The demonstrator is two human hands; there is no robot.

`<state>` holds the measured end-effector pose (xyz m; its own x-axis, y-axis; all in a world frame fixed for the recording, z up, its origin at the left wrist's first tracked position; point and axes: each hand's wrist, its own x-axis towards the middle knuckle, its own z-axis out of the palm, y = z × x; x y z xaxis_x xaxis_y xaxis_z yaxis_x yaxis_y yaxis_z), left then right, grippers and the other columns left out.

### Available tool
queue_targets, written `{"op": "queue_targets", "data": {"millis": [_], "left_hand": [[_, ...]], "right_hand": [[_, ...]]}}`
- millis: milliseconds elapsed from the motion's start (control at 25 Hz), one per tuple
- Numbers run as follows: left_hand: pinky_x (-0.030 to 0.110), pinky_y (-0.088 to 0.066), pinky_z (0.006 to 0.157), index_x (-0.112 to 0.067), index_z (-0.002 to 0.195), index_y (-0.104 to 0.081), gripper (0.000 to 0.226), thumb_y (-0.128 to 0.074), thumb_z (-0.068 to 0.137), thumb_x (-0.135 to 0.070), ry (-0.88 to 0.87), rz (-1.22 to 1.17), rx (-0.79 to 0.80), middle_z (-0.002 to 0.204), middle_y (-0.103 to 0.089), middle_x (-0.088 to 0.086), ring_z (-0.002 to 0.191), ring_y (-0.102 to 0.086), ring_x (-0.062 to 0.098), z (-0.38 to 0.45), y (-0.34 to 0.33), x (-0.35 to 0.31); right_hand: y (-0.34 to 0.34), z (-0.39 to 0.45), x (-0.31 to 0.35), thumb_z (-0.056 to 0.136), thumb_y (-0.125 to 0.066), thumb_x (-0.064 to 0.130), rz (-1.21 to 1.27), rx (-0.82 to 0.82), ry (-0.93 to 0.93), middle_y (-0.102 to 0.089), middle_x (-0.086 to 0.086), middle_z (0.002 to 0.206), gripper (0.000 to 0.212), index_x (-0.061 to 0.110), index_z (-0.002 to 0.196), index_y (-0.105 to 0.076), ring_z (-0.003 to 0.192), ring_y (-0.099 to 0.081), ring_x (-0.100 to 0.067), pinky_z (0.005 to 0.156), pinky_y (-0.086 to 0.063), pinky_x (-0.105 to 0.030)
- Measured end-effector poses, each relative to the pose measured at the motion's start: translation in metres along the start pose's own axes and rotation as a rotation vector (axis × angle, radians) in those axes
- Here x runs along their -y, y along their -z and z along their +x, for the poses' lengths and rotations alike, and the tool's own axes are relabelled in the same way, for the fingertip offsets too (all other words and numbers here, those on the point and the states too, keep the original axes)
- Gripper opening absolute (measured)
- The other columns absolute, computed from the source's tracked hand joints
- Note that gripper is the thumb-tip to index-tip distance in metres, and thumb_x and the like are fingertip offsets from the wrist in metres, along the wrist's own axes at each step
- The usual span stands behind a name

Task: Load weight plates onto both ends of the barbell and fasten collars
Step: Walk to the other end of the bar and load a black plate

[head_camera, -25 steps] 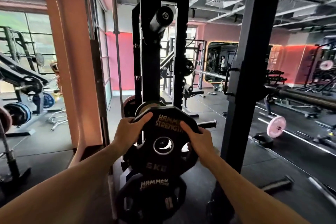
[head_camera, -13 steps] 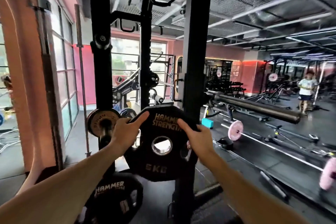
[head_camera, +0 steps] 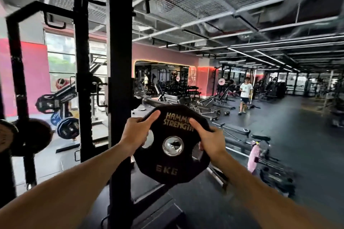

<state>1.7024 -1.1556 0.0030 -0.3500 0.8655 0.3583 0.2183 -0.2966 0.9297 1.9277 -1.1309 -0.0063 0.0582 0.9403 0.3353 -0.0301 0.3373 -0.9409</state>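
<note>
- We see a black twelve-sided rubber-coated weight plate with a matt, faintly grained face and flat gold lettering.
- Its round centre bore carries a polished steel ring, glossy and mirror-bright.
- Our bare left hand and bare right hand show smooth skin.
- The black square-section steel rack upright looks painted, with a satin sheen.
- The dark rubber gym floor appears matt and finely speckled.
- The grey wire-mesh metal ceiling panels look dull and open-woven.
</note>
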Motion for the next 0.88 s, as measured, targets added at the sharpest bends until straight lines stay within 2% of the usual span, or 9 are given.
{"op": "queue_targets", "data": {"millis": [120, 200, 360, 480, 560, 680, 760, 840, 880], "left_hand": [[0.038, -0.035, 0.053, -0.024, 0.049, -0.031, 0.067, -0.073, 0.065, -0.074, -0.012, 0.032, 0.004, 0.047, -0.035, 0.002, 0.046, -0.034, 0.023, 0.026, -0.049, -0.004], [0.035, -0.035, 0.05, -0.025, 0.047, -0.031, 0.067, -0.072, 0.064, -0.075, -0.031, 0.055, -0.001, 0.046, -0.036, 0.001, 0.041, -0.035, 0.021, 0.045, -0.071, -0.004], [0.031, -0.045, 0.046, -0.016, 0.058, -0.047, 0.064, -0.067, 0.071, -0.076, -0.104, 0.123, -0.005, 0.043, -0.044, -0.002, 0.036, -0.046, 0.019, 0.092, -0.106, 0.001], [0.038, -0.052, 0.051, -0.012, 0.057, -0.052, 0.071, -0.063, 0.07, -0.08, -0.137, 0.17, -0.028, 0.043, -0.047, 0.001, 0.038, -0.051, 0.021, 0.127, -0.122, 0.007], [0.041, -0.055, 0.054, -0.01, 0.056, -0.056, 0.074, -0.062, 0.07, -0.082, -0.138, 0.194, -0.038, 0.042, -0.048, 0.003, 0.039, -0.052, 0.022, 0.142, -0.129, 0.014], [0.04, -0.055, 0.048, -0.011, 0.052, -0.05, 0.069, -0.063, 0.077, -0.075, -0.131, 0.222, -0.074, 0.039, -0.047, 0.0, 0.036, -0.053, 0.021, 0.155, -0.142, 0.023], [0.038, -0.052, 0.045, -0.01, 0.051, -0.049, 0.069, -0.062, 0.08, -0.072, -0.163, 0.276, -0.112, 0.038, -0.049, 0.001, 0.034, -0.054, 0.022, 0.159, -0.149, 0.023], [0.037, -0.051, 0.046, -0.007, 0.052, -0.051, 0.072, -0.06, 0.08, -0.073, -0.178, 0.335, -0.15, 0.039, -0.05, 0.005, 0.033, -0.055, 0.023, 0.161, -0.155, 0.018], [0.037, -0.051, 0.047, -0.005, 0.053, -0.053, 0.074, -0.06, 0.08, -0.074, -0.173, 0.343, -0.168, 0.04, -0.051, 0.007, 0.034, -0.055, 0.023, 0.16, -0.158, 0.016]], "right_hand": [[0.033, 0.037, -0.007, 0.069, -0.086, 0.051, 0.017, -0.054, 0.011, -0.05, -0.004, 0.041, 0.054, 0.015, 0.045, -0.054, 0.035, -0.045, -0.017, 0.041, -0.036, -0.025], [0.045, 0.064, -0.012, 0.067, -0.086, 0.054, -0.011, -0.097, 0.02, -0.052, -0.006, 0.041, 0.056, 0.014, 0.044, -0.054, 0.035, -0.047, -0.018, 0.044, -0.038, -0.027], [0.054, 0.124, -0.021, 0.069, -0.086, 0.05, -0.013, -0.108, 0.048, -0.056, 0.006, 0.039, 0.049, 0.016, 0.047, -0.058, 0.033, -0.05, -0.006, 0.04, -0.039, -0.021], [0.054, 0.17, -0.032, 0.073, -0.085, 0.044, -0.007, -0.089, 0.059, -0.057, 0.007, 0.038, 0.046, 0.013, 0.051, -0.06, 0.032, -0.052, -0.002, 0.037, -0.039, -0.017], [0.05, 0.196, -0.041, 0.072, -0.086, 0.046, 0.008, -0.06, 0.06, -0.059, 0.005, 0.041, 0.045, 0.012, 0.053, -0.062, 0.033, -0.053, -0.004, 0.04, -0.04, -0.019], [0.047, 0.233, -0.062, 0.068, -0.087, 0.049, 0.013, -0.022, 0.039, -0.057, -0.002, 0.044, 0.049, 0.012, 0.051, -0.059, 0.033, -0.049, -0.011, 0.04, -0.039, -0.023], [0.047, 0.253, -0.071, 0.066, -0.088, 0.046, 0.064, 0.023, 0.035, -0.064, -0.001, 0.048, 0.046, 0.008, 0.055, -0.063, 0.037, -0.056, -0.01, 0.04, -0.044, -0.021], [0.047, 0.27, -0.077, 0.058, -0.087, 0.055, 0.094, 0.065, 0.032, -0.07, -0.008, 0.057, 0.058, 0.001, 0.064, -0.069, 0.045, -0.061, -0.016, 0.045, -0.05, -0.028], [0.046, 0.276, -0.08, 0.058, -0.086, 0.058, 0.099, 0.082, 0.032, -0.069, -0.008, 0.057, 0.059, 0.002, 0.066, -0.069, 0.044, -0.059, -0.018, 0.044, -0.048, -0.028]]}}
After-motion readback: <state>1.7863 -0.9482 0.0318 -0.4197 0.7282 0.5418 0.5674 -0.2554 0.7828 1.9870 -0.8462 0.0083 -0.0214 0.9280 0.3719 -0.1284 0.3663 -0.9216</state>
